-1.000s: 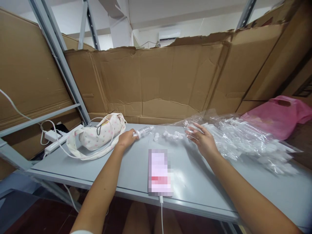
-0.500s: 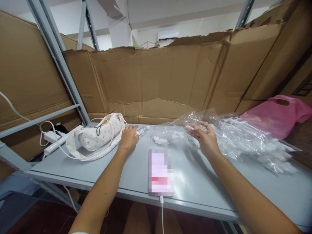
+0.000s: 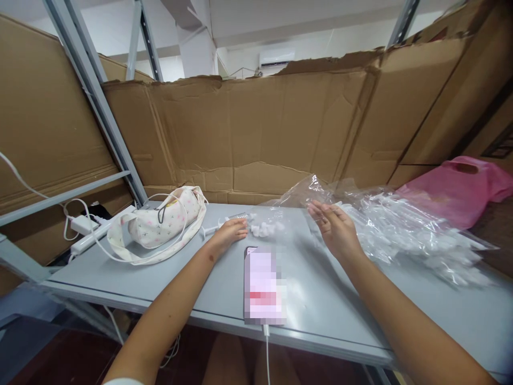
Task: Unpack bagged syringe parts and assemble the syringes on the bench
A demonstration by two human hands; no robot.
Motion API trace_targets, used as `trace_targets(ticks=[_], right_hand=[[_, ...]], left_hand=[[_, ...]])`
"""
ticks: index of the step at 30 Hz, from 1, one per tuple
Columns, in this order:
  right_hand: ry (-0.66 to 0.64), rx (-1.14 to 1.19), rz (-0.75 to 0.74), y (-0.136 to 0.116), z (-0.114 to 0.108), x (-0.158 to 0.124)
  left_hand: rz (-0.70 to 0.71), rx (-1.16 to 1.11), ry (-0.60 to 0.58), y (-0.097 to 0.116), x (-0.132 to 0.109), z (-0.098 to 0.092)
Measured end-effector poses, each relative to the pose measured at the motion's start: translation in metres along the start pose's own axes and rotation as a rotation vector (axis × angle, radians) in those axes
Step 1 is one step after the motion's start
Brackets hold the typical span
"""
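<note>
My left hand is closed around what looks like a clear syringe with printed markings; its white plunger end sticks out to the left. The syringe's front end lies at the mouth of a clear plastic bag. Small white pieces lie inside or under the bag's film, just right of my left fingertips. With fingers pressed together, my right hand grips the bag's film and lifts part of it above the table. My palm and the film partly hide how the bag is pinched.
A phone with a charging cable lies at the front. A patterned cloth bag is at left, beside a power strip. Filled clear bags and a pink plastic bag cover the right. Cardboard walls the back.
My left hand has moved right with the syringe, toward the white pieces. The white plunger end has come into view. My right fingers have drawn together on the bag film.
</note>
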State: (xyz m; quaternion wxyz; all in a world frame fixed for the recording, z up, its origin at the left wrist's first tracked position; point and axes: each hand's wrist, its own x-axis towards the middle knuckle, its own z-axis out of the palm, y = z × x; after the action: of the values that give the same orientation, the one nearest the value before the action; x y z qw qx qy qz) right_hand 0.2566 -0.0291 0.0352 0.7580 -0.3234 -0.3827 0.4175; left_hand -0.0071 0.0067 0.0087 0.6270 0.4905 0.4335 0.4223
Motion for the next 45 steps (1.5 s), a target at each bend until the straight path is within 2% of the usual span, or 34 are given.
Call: trace_targets(ticks=[3, 8, 11, 17, 26, 34, 41, 45], right_hand=[[-0.036, -0.089, 0.068, 0.004, 0.000, -0.002], [-0.186, -0.358, 0.378, 0.017, 0.002, -0.013], [-0.262, -0.379, 0.419, 0.020, 0.004, -0.018], [-0.261, -0.353, 0.290, 0.017, 0.005, -0.017], [-0.308, -0.331, 0.103, 0.018, 0.002, -0.015], [-0.279, -0.458, -0.170, 0.021, 0.003, -0.016], [-0.237, -0.455, -0.259, 0.020, 0.004, -0.016], [-0.150, -0.341, -0.211, 0.015, 0.006, -0.016]], left_hand=[[-0.029, -0.059, -0.003, 0.003, 0.000, -0.002], [-0.050, -0.084, 0.005, 0.003, -0.001, 0.001], [-0.049, -0.064, -0.003, 0.002, 0.000, 0.003], [0.024, 0.007, -0.036, -0.005, 0.003, 0.004], [0.038, 0.046, -0.037, -0.007, 0.005, 0.001], [0.043, 0.063, -0.022, -0.005, 0.002, 0.002], [0.048, 0.078, -0.024, -0.005, 0.003, 0.001], [0.060, 0.089, -0.015, -0.004, 0.004, 0.000]])
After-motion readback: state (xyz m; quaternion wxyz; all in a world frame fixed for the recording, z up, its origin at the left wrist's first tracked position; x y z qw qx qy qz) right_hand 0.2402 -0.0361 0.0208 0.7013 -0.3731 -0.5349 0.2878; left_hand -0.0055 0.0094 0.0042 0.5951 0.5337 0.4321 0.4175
